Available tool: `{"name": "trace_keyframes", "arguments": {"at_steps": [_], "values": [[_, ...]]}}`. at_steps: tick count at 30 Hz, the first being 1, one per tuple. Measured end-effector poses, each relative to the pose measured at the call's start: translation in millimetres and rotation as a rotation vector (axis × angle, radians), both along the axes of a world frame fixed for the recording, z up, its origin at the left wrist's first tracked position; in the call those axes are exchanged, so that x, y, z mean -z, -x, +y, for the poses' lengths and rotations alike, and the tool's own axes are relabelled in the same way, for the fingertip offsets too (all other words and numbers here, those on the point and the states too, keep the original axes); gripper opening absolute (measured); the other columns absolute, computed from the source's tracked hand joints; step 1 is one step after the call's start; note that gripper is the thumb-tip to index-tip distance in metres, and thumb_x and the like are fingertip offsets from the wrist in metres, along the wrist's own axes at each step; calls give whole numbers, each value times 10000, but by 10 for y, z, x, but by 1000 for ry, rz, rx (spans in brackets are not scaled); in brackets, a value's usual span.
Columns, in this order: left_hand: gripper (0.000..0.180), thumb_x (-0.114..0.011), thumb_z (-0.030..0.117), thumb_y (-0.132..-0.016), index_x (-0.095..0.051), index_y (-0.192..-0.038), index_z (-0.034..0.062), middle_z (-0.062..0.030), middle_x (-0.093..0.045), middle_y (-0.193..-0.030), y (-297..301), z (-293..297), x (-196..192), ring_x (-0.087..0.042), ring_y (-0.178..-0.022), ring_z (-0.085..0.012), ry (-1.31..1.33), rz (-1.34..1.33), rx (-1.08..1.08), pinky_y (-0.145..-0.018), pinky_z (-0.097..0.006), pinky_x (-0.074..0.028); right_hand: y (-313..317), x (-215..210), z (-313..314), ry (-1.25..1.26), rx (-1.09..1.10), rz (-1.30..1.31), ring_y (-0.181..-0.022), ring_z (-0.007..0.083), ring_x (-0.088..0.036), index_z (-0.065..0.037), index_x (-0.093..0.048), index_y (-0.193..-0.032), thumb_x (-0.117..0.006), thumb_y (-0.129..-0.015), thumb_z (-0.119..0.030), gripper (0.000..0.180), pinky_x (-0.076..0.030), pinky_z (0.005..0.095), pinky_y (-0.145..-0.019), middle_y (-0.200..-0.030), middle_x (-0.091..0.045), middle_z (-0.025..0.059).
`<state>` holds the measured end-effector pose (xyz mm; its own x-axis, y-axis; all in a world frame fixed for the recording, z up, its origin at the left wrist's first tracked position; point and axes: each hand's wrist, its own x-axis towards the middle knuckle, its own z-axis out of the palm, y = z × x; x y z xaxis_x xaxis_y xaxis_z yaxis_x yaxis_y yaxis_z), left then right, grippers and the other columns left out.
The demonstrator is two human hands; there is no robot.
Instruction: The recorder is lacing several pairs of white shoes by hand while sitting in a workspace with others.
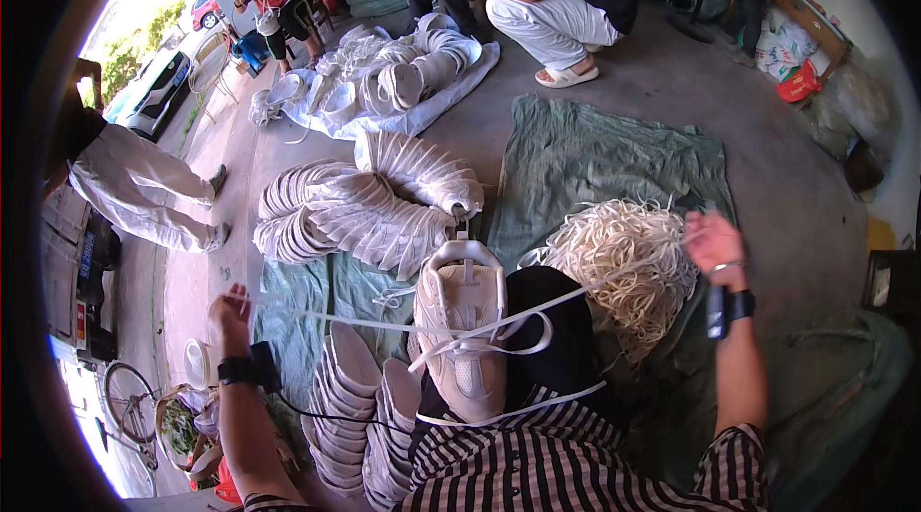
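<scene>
A cream-coloured sneaker [459, 296] lies in my lap, its heel collar pointing away and its toe towards me. A flat white shoelace [365, 324] crosses over its front. My left hand [230, 317], stretched far out to the left, is closed on one length of it. Out to the right, my right hand [715, 241] grips the other length, which passes over a heap of loose cream laces [624, 267]. Near the shoe's front the lace crosses itself, with a loose loop on the right. Another loop hangs below the toe.
Rows of nested pale shoe uppers [369, 214] lie ahead, and more stacks [345, 406] stand at my lower left. Green sheeting [604, 147] covers the floor. Beyond it, people sit and crouch around a white sheet [451, 95] piled with shoe parts. A person [134, 176] stands left.
</scene>
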<state>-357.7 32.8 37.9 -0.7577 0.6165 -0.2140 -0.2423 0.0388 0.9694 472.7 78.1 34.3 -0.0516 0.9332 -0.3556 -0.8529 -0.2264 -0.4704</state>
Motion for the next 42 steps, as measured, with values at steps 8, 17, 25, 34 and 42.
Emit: {"name": "trace_keyframes", "arguments": {"at_steps": [8, 17, 25, 34, 42], "values": [[101, -518, 204, -910, -509, -994, 148, 22, -418, -644, -791, -14, 183, -297, -415, -70, 190, -93, 192, -357, -232, -273, -605, 415, -386, 81, 93, -291, -384, 21, -344, -87, -576, -869, -556, -854, -152, 70, -246, 185, -344, -798, -635, 47], [244, -586, 2, -637, -685, -807, 147, -21, -590, -928, -3598, -292, -1078, -504, -768, -160, -361, 1351, 1505, -686, -261, -433, 2263, -379, -879, -868, -610, -1214, -606, 161, -593, -34, -575, -861, -518, -882, -143, 124, -480, 259, -538, -814, -622, 94], [181, -606, 203, -635, -644, -808, 164, 12, -537, -1164, -3696, -104, -815, -443, -886, -146, -629, 2218, 1308, -648, -237, -393, 2297, -389, -1174, -1319, -742, -1568, -734, 204, -610, -58, -575, -882, -547, -828, -118, 86, -507, 291, -574, -828, -559, 76], [238, -644, 159, -628, -644, -867, 161, 47, -545, -810, -3448, -279, -806, -470, -683, -138, -441, 1991, 1041, -553, -260, -365, 2485, -153, -693, -856, -379, -1475, -499, 94, -563, -23, -569, -870, -480, -918, -139, 154, -421, 247, -452, -607, -561, 45], [210, -654, 11, -648, -629, -830, 113, -29, -573, -782, -3477, -493, -456, -544, -692, -244, -294, 1187, 1089, -600, -307, -466, 1920, 82, -380, -109, -441, -542, -430, 13, -396, -35, -593, -849, -546, -900, -179, 160, -237, 157, -365, -537, -442, -42]]}}
